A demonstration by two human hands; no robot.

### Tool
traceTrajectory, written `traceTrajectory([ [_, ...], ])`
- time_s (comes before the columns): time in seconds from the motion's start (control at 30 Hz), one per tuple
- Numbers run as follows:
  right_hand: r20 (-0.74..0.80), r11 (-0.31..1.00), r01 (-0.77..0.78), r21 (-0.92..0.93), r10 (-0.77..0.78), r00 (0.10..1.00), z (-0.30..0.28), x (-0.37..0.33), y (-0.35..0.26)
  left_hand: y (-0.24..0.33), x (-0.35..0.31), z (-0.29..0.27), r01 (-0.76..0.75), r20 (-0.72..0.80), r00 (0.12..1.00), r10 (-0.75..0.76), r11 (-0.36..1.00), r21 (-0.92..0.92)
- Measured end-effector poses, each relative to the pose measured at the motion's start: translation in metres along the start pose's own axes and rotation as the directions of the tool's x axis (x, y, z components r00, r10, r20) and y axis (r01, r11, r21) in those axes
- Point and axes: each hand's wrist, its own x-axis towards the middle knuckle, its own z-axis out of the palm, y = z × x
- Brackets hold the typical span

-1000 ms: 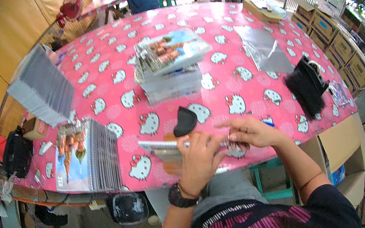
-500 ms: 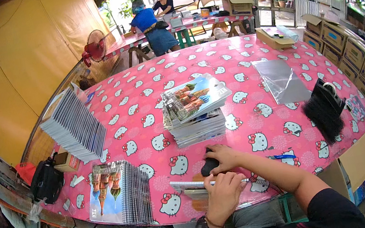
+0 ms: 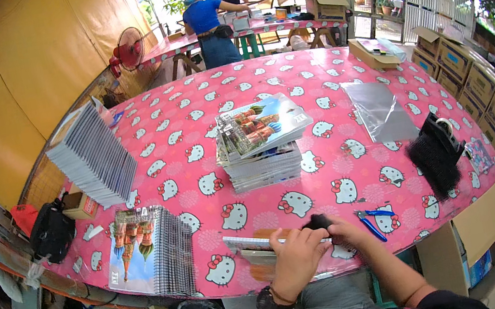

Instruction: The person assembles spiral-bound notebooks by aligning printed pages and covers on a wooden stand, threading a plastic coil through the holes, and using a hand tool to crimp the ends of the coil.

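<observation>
My left hand point(image 3: 296, 256) is closed over a notebook point(image 3: 243, 244) that stands on edge near the table's front, its white page edges upward. A brown wooden-looking piece point(image 3: 262, 274) shows beside the notebook. My right hand point(image 3: 345, 234) grips a small black object point(image 3: 317, 221) at the notebook's right end, close to my left fingers; its kind is not clear. Blue-handled pliers point(image 3: 375, 223) lie just right of that hand. A pile of spiral-bound notebooks point(image 3: 149, 254) with a colourful domed-building cover is to the left, and another notebook stack point(image 3: 265, 141) rises mid-table.
A tall notebook stack point(image 3: 92, 158) stands at the left, by a black bag point(image 3: 50, 237). Clear plastic sleeves point(image 3: 380, 110), black binding strips point(image 3: 434, 161) and an open carton point(image 3: 488, 224) are on the right. Two people work at a farther table beside a red fan point(image 3: 128, 49).
My right hand has moved right and nearer with the black object, to the notebook's right end. The pliers now show fully. A person at the far table has straightened up.
</observation>
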Motion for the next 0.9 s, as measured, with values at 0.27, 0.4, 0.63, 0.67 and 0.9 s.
traceTrajectory([
  [0.27,-0.014,0.829,0.081,0.553,-0.088,0.996,-0.003,-0.038,0.023,-0.003,0.004,-0.004,-0.011,0.002,1.0,0.011,0.999,-0.052],
  [0.4,-0.066,0.994,0.065,0.089,-0.059,0.996,-0.009,-0.031,-0.008,-0.007,0.003,-0.001,0.029,0.04,0.999,-0.028,0.999,-0.024],
  [0.63,0.036,0.983,0.174,0.052,-0.176,0.984,-0.021,-0.029,-0.043,-0.007,0.004,0.0,0.023,-0.013,1.0,-0.023,1.0,-0.018],
  [0.67,0.039,0.982,0.169,0.088,-0.173,0.984,-0.023,-0.03,-0.043,-0.006,0.005,0.0,0.018,-0.029,0.999,-0.019,0.999,-0.039],
  [0.9,0.033,0.944,0.18,-0.276,-0.178,0.984,-0.01,-0.022,-0.07,-0.022,-0.004,-0.018,0.107,-0.043,0.993,-0.108,0.994,-0.022],
])
